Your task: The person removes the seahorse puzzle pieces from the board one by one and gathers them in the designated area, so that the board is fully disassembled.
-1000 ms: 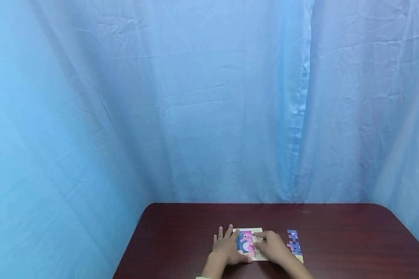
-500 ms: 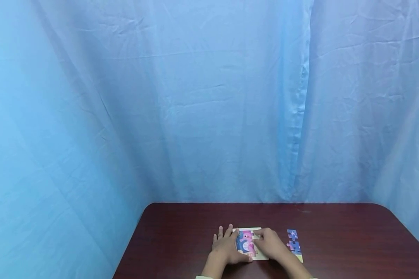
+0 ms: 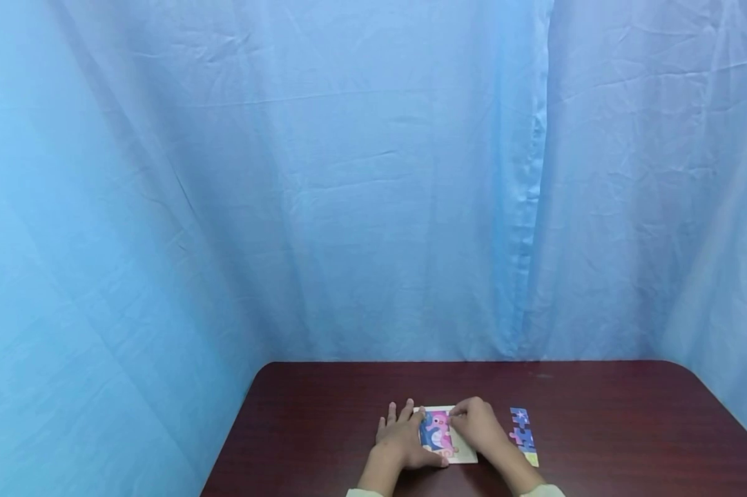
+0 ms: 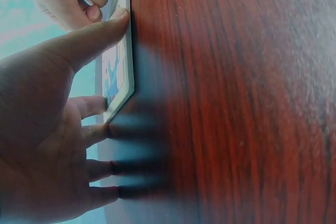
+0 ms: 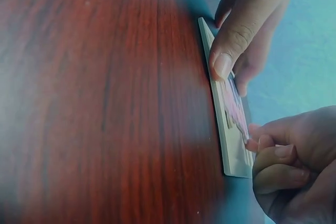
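On the table lies a pale jigsaw tray [image 3: 465,457], partly filled with joined puzzle pieces [image 3: 437,433] showing a pink and blue cartoon picture. My left hand [image 3: 401,442] is spread along the tray's left side, its thumb resting on the near rim and its fingertips at the left edge. My right hand [image 3: 478,422] is over the tray's right part, thumb and forefinger pinching the edge of a puzzle piece [image 5: 242,129] beside the pink figure, the other fingers curled in. The pinched piece is mostly hidden by the fingers in the head view.
To the right of the tray, a strip of blue, pink and yellow puzzle pieces [image 3: 522,436] lies on the dark red wooden table [image 3: 622,421]. Light blue curtains [image 3: 373,207] hang behind the table and at its sides.
My right hand has shifted slightly up and to the left over the tray, and its wrist has risen a little. My left hand stays in place on the tray.
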A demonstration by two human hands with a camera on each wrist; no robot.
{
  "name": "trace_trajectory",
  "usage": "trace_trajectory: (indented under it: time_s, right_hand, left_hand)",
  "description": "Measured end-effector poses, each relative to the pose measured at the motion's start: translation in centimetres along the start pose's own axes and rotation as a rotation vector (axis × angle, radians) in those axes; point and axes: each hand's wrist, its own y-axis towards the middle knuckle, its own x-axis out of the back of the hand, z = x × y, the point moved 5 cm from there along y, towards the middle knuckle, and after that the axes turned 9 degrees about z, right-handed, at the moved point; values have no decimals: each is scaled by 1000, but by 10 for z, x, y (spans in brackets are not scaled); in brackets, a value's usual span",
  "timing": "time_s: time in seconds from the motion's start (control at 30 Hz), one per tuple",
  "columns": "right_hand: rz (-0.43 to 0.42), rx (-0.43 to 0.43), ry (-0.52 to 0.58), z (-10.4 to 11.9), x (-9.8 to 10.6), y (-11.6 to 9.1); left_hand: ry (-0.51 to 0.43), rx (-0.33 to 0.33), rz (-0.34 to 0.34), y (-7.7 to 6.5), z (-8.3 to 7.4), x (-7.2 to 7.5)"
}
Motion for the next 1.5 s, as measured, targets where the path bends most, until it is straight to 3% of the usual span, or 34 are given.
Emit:
trace_trajectory:
  time_s: [0.43, 0.87, 1.5]
  right_hand:
    - [-21, -85, -16, -3, -3, 3]
    - [47, -140, 2, -4, -4, 2]
    - [75, -153, 94, -5, -1, 3]
  left_hand:
    - [17, -2, -16, 0, 1, -3]
    - [13, 13, 10, 1, 2, -5]
    - [37, 11, 1, 2, 1, -2]
